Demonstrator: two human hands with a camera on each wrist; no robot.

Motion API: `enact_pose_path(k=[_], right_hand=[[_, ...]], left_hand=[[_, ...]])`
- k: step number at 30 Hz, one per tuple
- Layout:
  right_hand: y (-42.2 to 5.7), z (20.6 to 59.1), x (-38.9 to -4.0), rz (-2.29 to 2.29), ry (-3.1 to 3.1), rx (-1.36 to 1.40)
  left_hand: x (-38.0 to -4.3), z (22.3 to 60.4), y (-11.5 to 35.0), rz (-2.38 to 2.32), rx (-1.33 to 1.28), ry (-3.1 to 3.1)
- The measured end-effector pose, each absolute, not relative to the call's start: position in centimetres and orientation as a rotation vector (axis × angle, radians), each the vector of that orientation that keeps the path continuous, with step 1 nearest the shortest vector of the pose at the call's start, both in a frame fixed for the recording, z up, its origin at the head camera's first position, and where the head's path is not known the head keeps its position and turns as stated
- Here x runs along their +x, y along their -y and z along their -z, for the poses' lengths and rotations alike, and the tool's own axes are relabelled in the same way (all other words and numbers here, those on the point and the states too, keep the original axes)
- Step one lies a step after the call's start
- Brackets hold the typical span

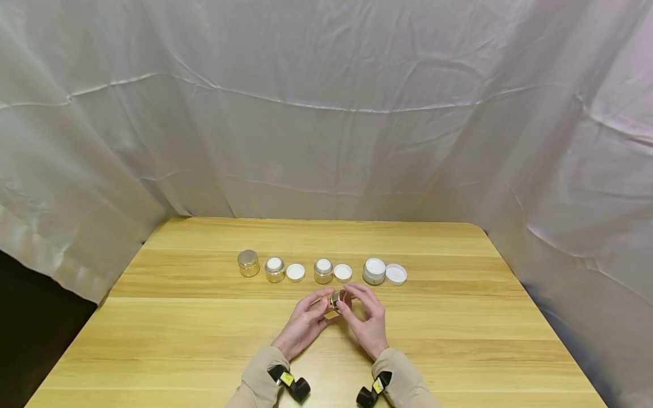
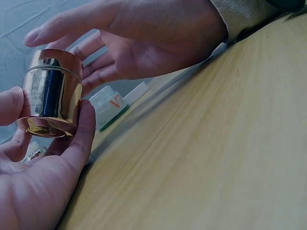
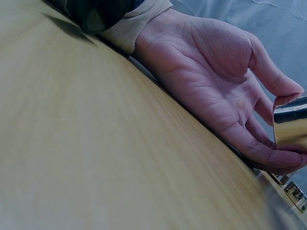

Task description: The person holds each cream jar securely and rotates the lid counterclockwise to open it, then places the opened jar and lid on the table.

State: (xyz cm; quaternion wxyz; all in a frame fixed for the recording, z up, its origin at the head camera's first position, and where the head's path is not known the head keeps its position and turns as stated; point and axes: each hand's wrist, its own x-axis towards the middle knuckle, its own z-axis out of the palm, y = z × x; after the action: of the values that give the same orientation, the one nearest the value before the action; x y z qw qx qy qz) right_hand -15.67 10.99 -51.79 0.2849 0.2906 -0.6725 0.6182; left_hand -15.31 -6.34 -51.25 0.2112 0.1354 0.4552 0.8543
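Note:
A shiny gold cosmetic jar (image 2: 50,93) is raised above the table between my two hands. My left hand (image 1: 304,324) grips its body, with the thumb on one side and fingers on the other. In the right wrist view, the left hand (image 3: 211,72) holds the gold jar (image 3: 291,120), cut off by the frame edge. Around the lid (image 2: 56,58) my right hand (image 1: 368,324) is spread, its thumb straight above the lid in the left wrist view. Its fingers lie behind the jar; their contact there is hidden.
Behind the hands stands a row: a closed gold jar (image 1: 248,263), two uncapped gold jars (image 1: 275,275) (image 1: 323,276) and an uncapped frosted jar (image 1: 374,276). White lids (image 1: 295,273) (image 1: 342,273) (image 1: 395,274) lie beside the uncapped ones. A grey curtain (image 1: 326,141) hangs beyond the wooden table (image 1: 178,334).

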Motion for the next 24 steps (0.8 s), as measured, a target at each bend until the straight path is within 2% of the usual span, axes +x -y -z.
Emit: enact_pose_path(k=[10,18,24], right_hand=[[-11.13,51.89,-15.7,-1.676,1.791,0.878],[-10.95,51.44,-15.45,-1.628,1.828,0.761],[-10.93,51.47,-15.46,-1.63,1.82,0.781]], left_hand=[[-15.24,51.19,6.31,-2.379,0.346,-1.254],[-15.3,51.24,6.35,-2.374,0.36,-1.264],[-15.31,51.3,6.36,-2.37,0.37,-1.264]])
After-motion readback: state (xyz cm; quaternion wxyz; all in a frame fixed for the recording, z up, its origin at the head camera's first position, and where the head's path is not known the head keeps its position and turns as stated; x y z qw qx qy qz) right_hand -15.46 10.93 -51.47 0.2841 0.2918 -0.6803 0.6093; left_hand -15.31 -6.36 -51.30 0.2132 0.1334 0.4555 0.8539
